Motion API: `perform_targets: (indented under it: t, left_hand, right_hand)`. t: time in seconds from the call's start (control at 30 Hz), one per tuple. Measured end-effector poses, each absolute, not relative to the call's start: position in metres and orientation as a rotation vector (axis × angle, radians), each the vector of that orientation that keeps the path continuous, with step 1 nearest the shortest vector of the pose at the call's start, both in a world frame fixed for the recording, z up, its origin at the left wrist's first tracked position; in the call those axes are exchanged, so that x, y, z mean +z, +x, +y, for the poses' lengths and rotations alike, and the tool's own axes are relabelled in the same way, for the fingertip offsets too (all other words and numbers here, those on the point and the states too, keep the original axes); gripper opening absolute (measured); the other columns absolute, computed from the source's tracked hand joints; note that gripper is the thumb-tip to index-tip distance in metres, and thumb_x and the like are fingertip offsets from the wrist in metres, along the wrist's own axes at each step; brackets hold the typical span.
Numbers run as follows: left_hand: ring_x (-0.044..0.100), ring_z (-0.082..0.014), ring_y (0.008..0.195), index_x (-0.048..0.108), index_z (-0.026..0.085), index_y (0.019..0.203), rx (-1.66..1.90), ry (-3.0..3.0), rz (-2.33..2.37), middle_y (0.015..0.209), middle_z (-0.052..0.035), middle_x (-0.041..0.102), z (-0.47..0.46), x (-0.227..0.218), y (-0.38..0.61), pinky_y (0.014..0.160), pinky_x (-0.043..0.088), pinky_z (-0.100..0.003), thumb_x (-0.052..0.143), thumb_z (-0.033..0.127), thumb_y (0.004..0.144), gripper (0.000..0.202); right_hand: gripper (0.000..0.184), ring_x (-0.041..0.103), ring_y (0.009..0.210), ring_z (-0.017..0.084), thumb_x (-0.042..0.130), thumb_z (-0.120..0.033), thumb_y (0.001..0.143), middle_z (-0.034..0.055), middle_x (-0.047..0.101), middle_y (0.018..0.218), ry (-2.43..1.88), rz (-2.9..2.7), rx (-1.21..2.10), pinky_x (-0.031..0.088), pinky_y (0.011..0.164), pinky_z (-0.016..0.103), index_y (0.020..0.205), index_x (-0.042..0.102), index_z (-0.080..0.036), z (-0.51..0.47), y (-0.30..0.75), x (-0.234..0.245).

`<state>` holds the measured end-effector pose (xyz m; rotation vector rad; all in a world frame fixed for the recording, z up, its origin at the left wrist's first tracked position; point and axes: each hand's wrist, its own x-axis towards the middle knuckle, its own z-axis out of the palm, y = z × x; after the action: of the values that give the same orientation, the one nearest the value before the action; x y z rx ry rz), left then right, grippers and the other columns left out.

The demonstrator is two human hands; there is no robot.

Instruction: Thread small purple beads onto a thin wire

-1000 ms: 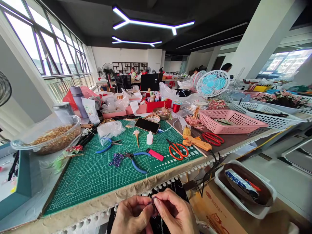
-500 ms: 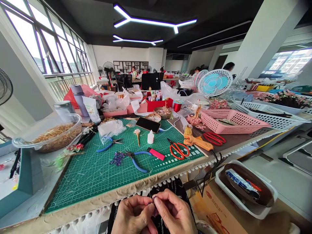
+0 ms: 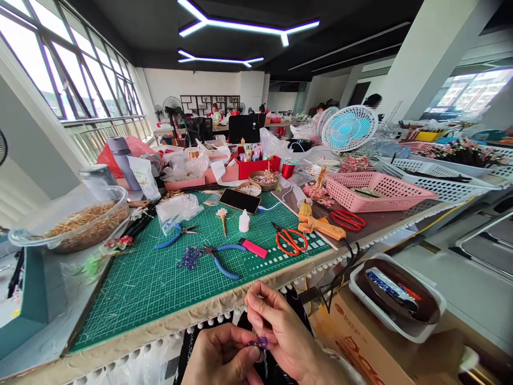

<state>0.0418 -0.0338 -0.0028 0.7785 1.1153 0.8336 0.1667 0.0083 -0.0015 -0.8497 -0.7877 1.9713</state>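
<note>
My left hand pinches a small cluster of purple translucent beads between thumb and fingers, over my lap. Above it, my right hand is closed, thumb against fingertips, on a thin wire that rises from the beads; little of the wire shows. Beyond my hands, on the green cutting mat, lie loose purple beads beside blue-handled cutters. A pink lighter touches one cutter handle. Blue-handled pliers rest farther left, and orange-handled scissors lie to the right.
A white glue bottle, a beaded hairpin piece and a phone are on the mat. Rightward are a yellow glue gun and a pink basket. A clear tub stands left; a white bin sits low right.
My right hand has moved up from beside my left fingers, drawing along the wire. The purple beads now show more at my left fingertips. The view has shifted slightly.
</note>
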Motion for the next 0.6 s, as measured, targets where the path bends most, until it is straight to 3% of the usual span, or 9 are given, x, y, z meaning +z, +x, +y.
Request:
perform_targets:
  t: [0.27, 0.5, 0.6]
  left_hand:
    - [0.061, -0.0102, 0.045, 0.067, 0.012, 0.074, 0.799, 0.846, 1.161, 0.050, -0.0035, 0.070, -0.035, -0.010, 0.038, 0.048, 0.047, -0.019, 0.074, 0.055, 0.057, 0.047]
    - [0.058, -0.0084, 0.039, 0.065, 0.010, 0.065, 0.827, 0.773, 1.137, 0.046, -0.0029, 0.067, -0.034, -0.010, 0.042, 0.042, 0.042, -0.016, 0.077, 0.052, 0.053, 0.046]
    - [0.060, -0.0097, 0.039, 0.063, 0.011, 0.065, 0.852, 0.688, 1.123, 0.051, -0.0029, 0.069, -0.033, -0.014, 0.041, 0.040, 0.042, -0.016, 0.081, 0.050, 0.048, 0.046]
  right_hand:
    - [0.038, 0.018, 0.035, 0.000, 0.072, -0.041, 0.068, -0.0129, 0.039, 0.044, -0.833, -0.746, 1.956, 0.008, 0.036, 0.017, 0.065, 0.041, -0.020, 0.010, 0.164, -0.007]
    - [0.029, 0.018, 0.037, 0.002, 0.062, -0.041, 0.078, -0.0108, 0.045, 0.047, -0.817, -0.962, 1.871, 0.011, 0.038, 0.019, 0.069, 0.043, -0.020, 0.019, 0.169, -0.002]
    - [0.029, 0.026, 0.039, 0.004, 0.061, -0.042, 0.080, -0.0065, 0.052, 0.053, -0.792, -1.150, 1.776, 0.016, 0.039, 0.020, 0.068, 0.048, -0.019, 0.020, 0.173, 0.009]
